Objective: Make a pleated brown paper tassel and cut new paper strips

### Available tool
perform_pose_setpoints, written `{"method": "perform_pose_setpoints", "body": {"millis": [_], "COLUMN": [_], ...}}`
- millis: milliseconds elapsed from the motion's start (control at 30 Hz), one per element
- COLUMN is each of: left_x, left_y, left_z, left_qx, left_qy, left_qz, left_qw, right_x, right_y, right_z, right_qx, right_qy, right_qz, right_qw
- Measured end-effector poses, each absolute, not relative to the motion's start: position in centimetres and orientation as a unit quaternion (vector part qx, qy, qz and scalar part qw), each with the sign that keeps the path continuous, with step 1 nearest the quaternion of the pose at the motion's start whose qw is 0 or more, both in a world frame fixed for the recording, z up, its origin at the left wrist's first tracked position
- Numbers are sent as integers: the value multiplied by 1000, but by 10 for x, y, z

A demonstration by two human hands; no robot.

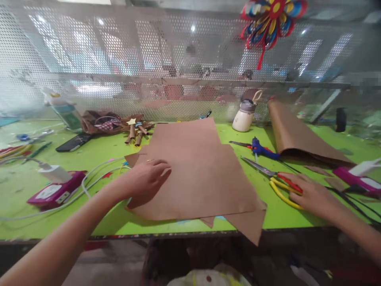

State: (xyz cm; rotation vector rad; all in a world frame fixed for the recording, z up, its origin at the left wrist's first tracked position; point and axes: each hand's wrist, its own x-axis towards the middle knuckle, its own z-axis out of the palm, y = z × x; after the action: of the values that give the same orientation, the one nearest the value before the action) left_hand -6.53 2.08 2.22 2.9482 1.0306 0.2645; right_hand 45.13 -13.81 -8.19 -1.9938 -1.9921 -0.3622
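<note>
A large sheet of brown kraft paper [193,171] lies flat in front of me, with smaller brown pieces poking out beneath its front edge. My left hand [150,176] is over the sheet's left side, palm down and fingers stretched out, holding nothing. To the right of the paper, my right hand [309,192] has its fingers closed on the red and yellow handles of a pair of scissors [264,169]. The scissors' blades point left toward the paper and are nearly together. Just behind them lies a blue glue gun [262,149].
On the green table [104,222] are purple power strips [58,190] at left and right, white cables, a phone [74,142], and rolled brown paper pieces [138,133]. A white bottle [243,117] and a brown paper roll [300,133] stand behind. Perforated metal mesh [178,59] backs the table.
</note>
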Motion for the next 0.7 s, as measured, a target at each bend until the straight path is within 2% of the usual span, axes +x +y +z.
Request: {"method": "perform_pose_setpoints", "body": {"millis": [100, 233, 333, 500, 700], "left_x": [-95, -129, -142, -154, -154], "left_y": [10, 13, 14, 8, 4], "left_z": [17, 3, -2, 1, 4], "left_qx": [933, 894, 891, 904, 896], "left_qy": [350, 429, 439, 419, 428], "left_qz": [71, 113, 112, 72, 105], "left_qw": [54, 55, 45, 45, 53], "right_x": [447, 395, 350, 324, 336], "right_y": [-138, -133, -120, -90, -75], "right_z": [-63, -27, -15, -28, -45], "right_qx": [-653, -587, -510, -427, -409], "right_qy": [-733, -782, -843, -892, -899], "right_qz": [-122, -120, -107, -120, -69], "right_qw": [141, 170, 137, 88, 138]}}
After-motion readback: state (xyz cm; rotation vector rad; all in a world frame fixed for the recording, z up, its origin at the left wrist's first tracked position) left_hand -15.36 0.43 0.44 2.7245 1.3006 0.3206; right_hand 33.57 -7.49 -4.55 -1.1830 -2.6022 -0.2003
